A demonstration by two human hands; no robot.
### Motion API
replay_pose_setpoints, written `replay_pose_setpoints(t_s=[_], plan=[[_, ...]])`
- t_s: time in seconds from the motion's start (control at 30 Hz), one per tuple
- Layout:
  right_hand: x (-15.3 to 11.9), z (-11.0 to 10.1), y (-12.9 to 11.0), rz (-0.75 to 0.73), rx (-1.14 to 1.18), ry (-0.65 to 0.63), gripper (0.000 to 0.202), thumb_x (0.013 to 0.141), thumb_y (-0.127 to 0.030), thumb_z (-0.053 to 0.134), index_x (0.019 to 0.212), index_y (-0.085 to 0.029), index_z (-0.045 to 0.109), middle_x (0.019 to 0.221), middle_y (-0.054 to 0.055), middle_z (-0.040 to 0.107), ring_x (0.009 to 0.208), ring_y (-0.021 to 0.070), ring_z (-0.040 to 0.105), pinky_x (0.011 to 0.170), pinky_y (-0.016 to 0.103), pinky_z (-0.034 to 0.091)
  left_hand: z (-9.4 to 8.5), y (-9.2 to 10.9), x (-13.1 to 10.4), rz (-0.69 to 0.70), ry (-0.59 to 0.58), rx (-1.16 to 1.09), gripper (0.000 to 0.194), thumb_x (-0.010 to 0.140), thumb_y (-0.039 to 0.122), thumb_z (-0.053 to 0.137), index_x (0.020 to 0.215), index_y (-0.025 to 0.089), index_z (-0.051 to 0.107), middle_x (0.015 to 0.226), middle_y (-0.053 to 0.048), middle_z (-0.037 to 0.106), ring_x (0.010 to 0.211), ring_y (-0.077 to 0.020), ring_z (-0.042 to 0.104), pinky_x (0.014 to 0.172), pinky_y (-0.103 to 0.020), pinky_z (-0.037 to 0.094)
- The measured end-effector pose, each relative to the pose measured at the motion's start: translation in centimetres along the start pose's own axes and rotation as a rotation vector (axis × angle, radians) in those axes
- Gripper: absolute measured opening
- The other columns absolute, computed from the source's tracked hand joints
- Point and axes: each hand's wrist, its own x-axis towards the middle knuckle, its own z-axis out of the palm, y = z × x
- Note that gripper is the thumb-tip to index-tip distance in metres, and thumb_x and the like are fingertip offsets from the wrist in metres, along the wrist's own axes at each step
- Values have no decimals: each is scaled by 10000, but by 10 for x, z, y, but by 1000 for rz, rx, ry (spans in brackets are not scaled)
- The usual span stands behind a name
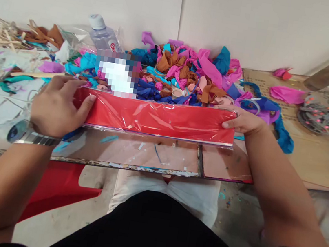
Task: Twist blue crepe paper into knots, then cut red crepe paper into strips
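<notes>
A long, flat red packet in clear plastic wrap (159,117) lies level across the middle of the view, over the table's near part. My left hand (59,103), with a metal-band watch (27,134) at the wrist, covers the packet's left end, thumb on its front face. The right end is pinched by my right hand (241,119), thumb in front; the other fingers are mostly hidden behind it. Creases and glare run over the wrap. Just beyond it sits a heap of pink, blue and brown crumpled strips (187,71).
A clear bottle with a white cap (103,36) leans behind the heap. Thin wooden sticks (7,34) are piled at the far left. Flat cardboard (310,157) covers the right side. A grey mesh bundle (317,115) lies there. A red chair (56,185) stands below the table.
</notes>
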Motion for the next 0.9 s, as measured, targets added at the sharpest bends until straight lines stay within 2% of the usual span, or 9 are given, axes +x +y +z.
replay_pose_setpoints(t_s=[0.1, 0.2, 0.33, 0.43, 0.5, 0.53, 0.63, 0.77, 0.9], plan=[[-3, -3, -1, 48, -87, -103, 633, 614, -217, 1021, 1179, -234, 735, 1105, 13, 805, 926, 178, 790, 823, 282, 681, 3, 2, 1, -1, -40, 47, 625, 1033, 621, 438, 1440, 204, 663, 1465, -142, 671, 1309, -357, 676, 1008, -435, 554], [-2, 0, -5, 103, -201, -284, 612, 647, -266, 1009, 1189, -219, 728, 1141, 20, 793, 979, 194, 778, 837, 265, 660, 6, 3, 2, 36, -87, 108, 633, 1049, 614, 377, 1389, 173, 678, 1415, -161, 687, 1252, -348, 679, 982, -417, 533], [1, 9, -12, 243, -276, -493, 552, 696, -366, 991, 1137, -174, 720, 1038, 37, 811, 881, 183, 787, 790, 246, 644, 9, 9, 3, 109, -125, 180, 659, 1056, 610, 346, 1303, 117, 708, 1315, -194, 724, 1206, -360, 667, 1051, -437, 489], [3, 18, -15, 319, -342, -527, 517, 722, -412, 974, 1102, -154, 738, 950, 45, 824, 826, 180, 792, 792, 256, 642, 8, 23, 1, 129, -64, 192, 587, 1053, 583, 406, 1236, 128, 729, 1284, -187, 741, 1253, -377, 640, 1076, -476, 472], [4, 22, -16, 317, -418, -491, 475, 727, -426, 964, 1068, -160, 766, 931, 39, 830, 808, 173, 787, 790, 257, 638, 6, 40, -1, 201, -3, 149, 484, 1035, 554, 491, 1180, 164, 739, 1262, -157, 753, 1283, -386, 622, 1072, -507, 472], [4, 24, -16, 309, -461, -468, 453, 724, -429, 962, 1045, -167, 782, 930, 37, 833, 804, 172, 784, 783, 256, 634, 4, 52, -2, 286, 5, 97, 465, 1003, 576, 556, 1143, 174, 745, 1229, -145, 762, 1237, -388, 641, 1053, -516, 485], [6, 26, -18, 241, -576, -378, 402, 710, -431, 961, 1004, -196, 818, 922, 30, 837, 786, 176, 772, 734, 259, 614, -1, 99, -5, 517, -36, -149, 443, 988, 548, 622, 1198, 174, 732, 1197, -138, 764, 1130, -354, 681, 992, -501, 529], [9, 23, -17, 62, -746, -182, 388, 724, -469, 940, 1007, -224, 837, 817, 11, 807, 692, 157, 702, 630, 258, 540, -1, 174, -2, 749, -206, -284, 542, 1034, 587, 560, 1297, 135, 703, 1275, -186, 738, 1143, -351, 685, 930, -500, 549], [16, 15, -10, -134, -883, 144, 366, 857, -553, 788, 990, -213, 822, 803, 35, 787, 697, 177, 667, 659, 306, 503, 8, 236, 17, 875, -338, -274, 705, 1034, 717, 476, 1320, 105, 680, 1266, -194, 726, 1122, -331, 695, 912, -441, 533]])
